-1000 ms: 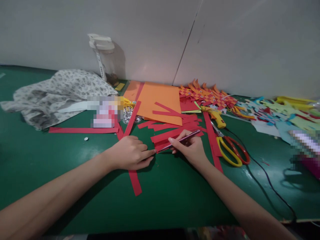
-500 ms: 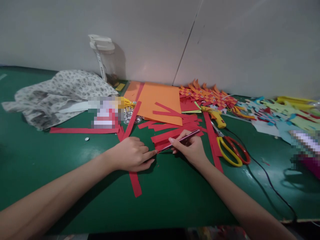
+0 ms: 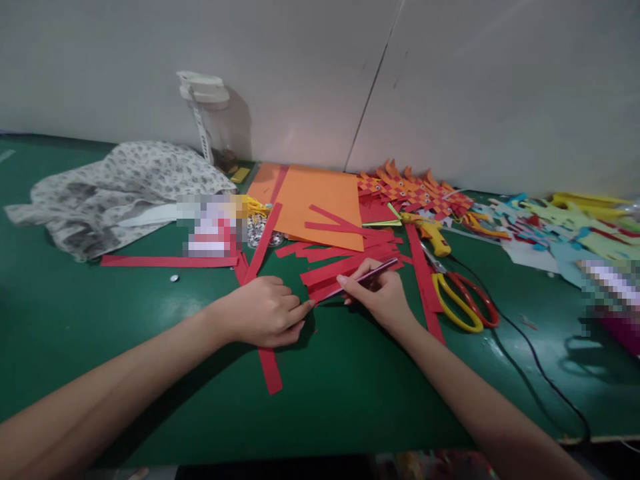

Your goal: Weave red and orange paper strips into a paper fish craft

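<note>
My right hand is closed round a slim pinkish pen-like tool, whose tip points down-left at the lower edge of a red paper piece. My left hand is curled, its index fingertip resting at the lower left corner of that red piece; whether it pinches anything is hidden. Beneath my left hand a red strip sticks out toward the table's front. Another red strip slants away behind the hand. More red strips lie behind the tool, partly over orange sheets.
Scissors, a yellow glue gun with a black cord, and a long red strip lie right. Woven orange-red paper pieces and colourful scraps are behind. Patterned cloth and a bottle stand left.
The left hand's lower fingers have drawn in slightly. Both hands otherwise keep nearly the same place, and the pen-like tool is still in my right hand.
</note>
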Tool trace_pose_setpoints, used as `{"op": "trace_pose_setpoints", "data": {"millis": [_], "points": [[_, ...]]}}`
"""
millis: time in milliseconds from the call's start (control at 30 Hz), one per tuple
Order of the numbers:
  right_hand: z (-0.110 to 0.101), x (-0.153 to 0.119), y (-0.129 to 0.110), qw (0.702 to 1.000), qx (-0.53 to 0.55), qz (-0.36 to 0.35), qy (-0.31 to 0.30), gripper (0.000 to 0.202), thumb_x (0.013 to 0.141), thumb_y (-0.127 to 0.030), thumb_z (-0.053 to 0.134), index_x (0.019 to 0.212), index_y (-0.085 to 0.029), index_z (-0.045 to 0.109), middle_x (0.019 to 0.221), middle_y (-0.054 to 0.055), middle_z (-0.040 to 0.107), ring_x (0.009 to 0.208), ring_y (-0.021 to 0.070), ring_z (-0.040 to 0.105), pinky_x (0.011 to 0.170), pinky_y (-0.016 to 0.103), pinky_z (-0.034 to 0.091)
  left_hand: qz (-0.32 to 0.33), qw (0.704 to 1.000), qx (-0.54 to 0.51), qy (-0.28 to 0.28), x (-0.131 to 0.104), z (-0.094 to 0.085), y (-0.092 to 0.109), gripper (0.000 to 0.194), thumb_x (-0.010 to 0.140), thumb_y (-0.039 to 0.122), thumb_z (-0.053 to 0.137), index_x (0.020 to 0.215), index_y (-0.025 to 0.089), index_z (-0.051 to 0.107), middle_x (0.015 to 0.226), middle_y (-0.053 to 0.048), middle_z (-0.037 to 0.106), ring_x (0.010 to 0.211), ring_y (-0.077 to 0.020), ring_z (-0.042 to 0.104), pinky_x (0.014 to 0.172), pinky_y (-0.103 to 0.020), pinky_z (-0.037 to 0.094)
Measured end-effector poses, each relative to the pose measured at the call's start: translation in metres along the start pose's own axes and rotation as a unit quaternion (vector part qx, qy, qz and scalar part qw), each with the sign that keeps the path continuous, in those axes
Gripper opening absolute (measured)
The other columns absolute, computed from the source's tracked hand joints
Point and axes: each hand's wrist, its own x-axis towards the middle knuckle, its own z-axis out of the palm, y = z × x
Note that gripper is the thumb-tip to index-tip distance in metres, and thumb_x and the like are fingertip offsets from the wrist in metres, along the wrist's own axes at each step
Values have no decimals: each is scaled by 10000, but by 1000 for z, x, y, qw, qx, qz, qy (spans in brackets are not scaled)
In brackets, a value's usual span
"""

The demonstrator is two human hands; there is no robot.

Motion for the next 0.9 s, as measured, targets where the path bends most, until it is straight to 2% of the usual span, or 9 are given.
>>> {"op": "trace_pose_setpoints", "data": {"millis": [167, 333, 633, 833, 900], "points": [[0, 4, -2, 999, 18, 24, -23, 346, 638, -396, 769, 604, -187, 496, 498, -37, 583, 418, 98, 573, 421, 191, 463, 3, 1000, -2, -4, 1, -1, 0, 281, 852, 248, 448, 1023, 119, 631, 562, 12, 616, 480, -152, 562, 460, -323, 393], [-5, 8, 2, 998, 40, 36, -18, 354, 627, -401, 776, 616, -187, 493, 509, -31, 598, 427, 99, 574, 431, 193, 470, 2, 1000, -11, 0, 2, -1, 0, 282, 849, 250, 450, 1020, 116, 631, 561, 14, 617, 473, -152, 555, 461, -325, 395], [-7, 9, 4, 999, 31, 19, -1, 336, 634, -390, 774, 613, -187, 507, 497, -35, 584, 410, 98, 557, 418, 198, 452, 2, 1000, -17, 0, 1, -2, -1, 283, 850, 253, 457, 1027, 114, 629, 573, 11, 628, 475, -154, 554, 460, -324, 393], [-9, 6, 2, 999, 13, -13, 42, 319, 663, -383, 757, 606, -193, 507, 492, -33, 597, 392, 98, 547, 390, 194, 429, 0, 1000, -16, 0, 0, -2, -1, 284, 856, 271, 471, 1038, 121, 630, 573, 6, 626, 482, -151, 562, 462, -313, 389], [-8, 4, 1, 999, 12, -15, 34, 315, 671, -385, 753, 609, -193, 511, 500, -27, 608, 398, 103, 557, 398, 198, 436, 1, 1000, -18, 1, 0, -1, -2, 288, 862, 281, 468, 1044, 125, 628, 578, 6, 624, 488, -150, 566, 462, -311, 391]]}}
